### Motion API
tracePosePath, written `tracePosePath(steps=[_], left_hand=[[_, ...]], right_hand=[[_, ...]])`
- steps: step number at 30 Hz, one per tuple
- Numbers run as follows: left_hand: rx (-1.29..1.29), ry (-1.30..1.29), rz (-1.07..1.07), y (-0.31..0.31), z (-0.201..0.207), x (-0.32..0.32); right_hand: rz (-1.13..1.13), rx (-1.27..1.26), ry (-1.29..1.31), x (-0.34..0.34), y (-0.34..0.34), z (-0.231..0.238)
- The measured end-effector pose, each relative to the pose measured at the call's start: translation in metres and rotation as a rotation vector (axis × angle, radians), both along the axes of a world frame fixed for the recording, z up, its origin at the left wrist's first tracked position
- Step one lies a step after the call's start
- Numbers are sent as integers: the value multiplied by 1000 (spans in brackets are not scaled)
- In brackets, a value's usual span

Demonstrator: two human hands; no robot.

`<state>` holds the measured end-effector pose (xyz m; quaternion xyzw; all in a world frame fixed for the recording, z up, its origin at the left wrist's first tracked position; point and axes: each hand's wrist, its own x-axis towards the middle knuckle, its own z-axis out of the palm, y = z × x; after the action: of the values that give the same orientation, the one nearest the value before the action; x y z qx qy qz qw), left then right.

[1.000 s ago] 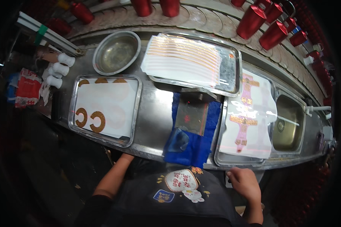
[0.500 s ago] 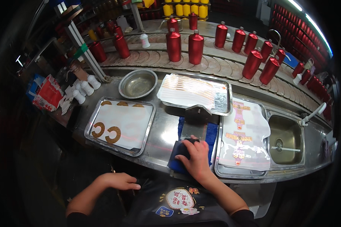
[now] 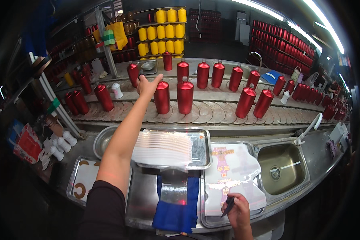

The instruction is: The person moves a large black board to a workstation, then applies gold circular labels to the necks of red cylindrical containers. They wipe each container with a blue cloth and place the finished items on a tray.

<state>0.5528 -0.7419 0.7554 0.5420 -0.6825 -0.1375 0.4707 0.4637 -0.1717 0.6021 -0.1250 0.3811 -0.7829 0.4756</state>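
Pinching a black pointed tool (image 3: 229,205) between thumb and fingers: right hand (image 3: 241,209), five o'clock in the view, tip aimed down toward seven, in front of the shiny printed sheets (image 3: 244,168). Left hand (image 3: 147,85) sits between ten and eleven o'clock, arm stretched far out over the bench; thumb spread wide from the fingers, no firm hold visible. Those fingers are partly hidden, so can't tell if they touch anything. Nearest red bottle (image 3: 162,100) stands upright at four o'clock from that hand, close by the thumb; contact unclear. Second bottle (image 3: 185,98) is just beside it, a third bottle (image 3: 133,75) at ten o'clock by the fingers. Both front ones stand on the grey track (image 3: 224,114). Step in hand looks like a reach among bottles; best done, I'd judge, by coming in from the side, wrapping the shoulder rather than tipping by the neck, clear of the neighbour, forearm high over the strip stack (image 3: 164,149). Tool tip better kept off the sheets, might scratch. Farther out: blue cloth (image 3: 174,218) at nine from the right hand, sink (image 3: 286,154) between one and two; metal bowl (image 3: 102,141) at seven from the left hand, yellow bottles (image 3: 169,30) near one.
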Motion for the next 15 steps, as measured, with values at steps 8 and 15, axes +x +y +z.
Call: tracePosePath(steps=[8,15], left_hand=[[-187,210,-278,-41,-75,-65],[826,1264,-538,35,-43,114]], right_hand=[[-80,42,-62,-8,-5,-23],[70,-2,49,0,-25,15]])
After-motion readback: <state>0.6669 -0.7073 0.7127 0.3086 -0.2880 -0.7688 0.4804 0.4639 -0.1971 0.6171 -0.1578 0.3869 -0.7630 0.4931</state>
